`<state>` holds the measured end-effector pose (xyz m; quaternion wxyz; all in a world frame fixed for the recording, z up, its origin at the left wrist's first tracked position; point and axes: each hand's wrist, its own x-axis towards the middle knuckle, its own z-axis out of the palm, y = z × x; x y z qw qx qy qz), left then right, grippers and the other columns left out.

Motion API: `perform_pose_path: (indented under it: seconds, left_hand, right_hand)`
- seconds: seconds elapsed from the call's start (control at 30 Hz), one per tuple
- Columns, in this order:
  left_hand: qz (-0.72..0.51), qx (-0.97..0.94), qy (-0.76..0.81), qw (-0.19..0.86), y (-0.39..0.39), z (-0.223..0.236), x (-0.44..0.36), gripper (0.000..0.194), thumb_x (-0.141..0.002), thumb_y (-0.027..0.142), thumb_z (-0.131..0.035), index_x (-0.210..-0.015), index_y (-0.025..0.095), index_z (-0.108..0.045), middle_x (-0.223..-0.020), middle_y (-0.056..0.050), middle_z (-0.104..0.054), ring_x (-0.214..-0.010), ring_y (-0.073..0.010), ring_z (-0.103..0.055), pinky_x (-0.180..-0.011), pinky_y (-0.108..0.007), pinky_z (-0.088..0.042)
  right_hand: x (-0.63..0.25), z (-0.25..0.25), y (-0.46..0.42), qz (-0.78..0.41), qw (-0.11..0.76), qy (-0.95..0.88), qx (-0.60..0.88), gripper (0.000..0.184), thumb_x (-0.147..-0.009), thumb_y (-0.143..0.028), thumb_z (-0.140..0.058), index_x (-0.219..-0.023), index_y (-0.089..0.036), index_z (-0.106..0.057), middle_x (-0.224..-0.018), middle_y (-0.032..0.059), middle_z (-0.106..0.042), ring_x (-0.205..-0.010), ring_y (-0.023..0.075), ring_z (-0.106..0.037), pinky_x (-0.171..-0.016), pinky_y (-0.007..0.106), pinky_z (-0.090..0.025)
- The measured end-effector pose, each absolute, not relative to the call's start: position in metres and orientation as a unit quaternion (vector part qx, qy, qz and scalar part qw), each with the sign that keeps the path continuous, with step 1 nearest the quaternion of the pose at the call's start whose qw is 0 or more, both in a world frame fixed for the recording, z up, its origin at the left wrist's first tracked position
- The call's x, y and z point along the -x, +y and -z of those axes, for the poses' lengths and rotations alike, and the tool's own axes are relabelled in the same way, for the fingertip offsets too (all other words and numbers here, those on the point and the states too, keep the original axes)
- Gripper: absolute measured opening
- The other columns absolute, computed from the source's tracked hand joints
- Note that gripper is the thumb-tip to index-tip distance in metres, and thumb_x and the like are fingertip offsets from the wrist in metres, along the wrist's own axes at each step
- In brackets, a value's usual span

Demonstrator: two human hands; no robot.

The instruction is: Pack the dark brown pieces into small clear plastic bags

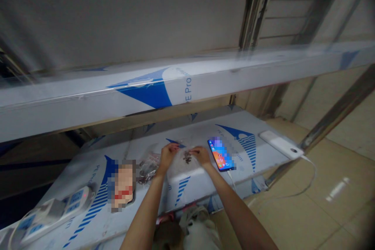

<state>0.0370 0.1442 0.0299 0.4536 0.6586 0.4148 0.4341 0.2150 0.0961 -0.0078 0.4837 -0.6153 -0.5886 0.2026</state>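
Plastic bag (180,168), clear and holding small dark pieces (187,158), lies on a wide sheet (202,133) covered with white and blue film. The left hand (168,156) and the right hand (201,155) are both at the upper part of this bag, one on each side of the pieces. On each hand the fingers stay close together and touch the plastic, but I cannot tell if they are clamped on it. Just left of the left hand is a second small bag (148,168) with dark parts inside. Right of the right hand lies a phone (220,154) with a white cable (231,180). Farther right is a white power bank (280,144), and a white power strip (55,213) sits at the lower left corner of the sheet.
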Motion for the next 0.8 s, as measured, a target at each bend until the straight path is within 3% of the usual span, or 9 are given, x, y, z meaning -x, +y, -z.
perform_pose_path:
  seconds: [0.27,0.5,0.67,0.8]
  left_hand:
    - [-0.354,-0.724,0.466,0.365,0.136,-0.005,-0.039,0.014,-0.058,0.022,-0.061,-0.068,0.015,-0.066,-0.067,-0.004,-0.065,-0.062,-0.0151,-0.054,-0.063,-0.028,-0.041]
    - [-0.381,-0.741,0.442,0.332,0.126,-0.029,-0.035,0.011,-0.065,0.02,-0.057,-0.069,0.017,-0.067,-0.07,-0.005,-0.065,-0.063,-0.0161,-0.055,-0.062,-0.027,-0.039]
    - [-0.381,-0.765,0.44,0.276,0.116,-0.042,-0.024,0.01,-0.064,0.019,-0.059,-0.069,0.017,-0.067,-0.07,-0.004,-0.064,-0.062,-0.0146,-0.052,-0.064,-0.027,-0.039]
    - [-0.277,-0.795,0.466,0.272,0.108,-0.042,-0.011,0.011,-0.063,0.018,-0.06,-0.072,0.014,-0.066,-0.072,-0.004,-0.064,-0.062,-0.0135,-0.051,-0.064,-0.026,-0.039]
  right_hand:
    - [-0.213,0.016,0.101,-0.212,0.49,-0.587,0.609,0.012,-0.065,-0.029,-0.059,-0.069,-0.023,-0.069,-0.071,0.0021,-0.069,-0.068,0.0184,-0.063,-0.065,0.029,-0.046]
    - [-0.214,0.001,0.099,-0.235,0.507,-0.584,0.589,0.014,-0.065,-0.027,-0.058,-0.072,-0.02,-0.068,-0.074,0.0035,-0.069,-0.071,0.0179,-0.062,-0.067,0.029,-0.046]
    - [-0.209,-0.008,0.09,-0.273,0.457,-0.613,0.584,0.013,-0.063,-0.027,-0.061,-0.07,-0.02,-0.069,-0.073,0.0046,-0.069,-0.069,0.0191,-0.062,-0.066,0.03,-0.046]
    - [-0.201,-0.015,0.079,-0.258,0.41,-0.647,0.589,0.015,-0.061,-0.029,-0.064,-0.07,-0.019,-0.07,-0.073,0.0052,-0.069,-0.07,0.0192,-0.061,-0.067,0.03,-0.045]
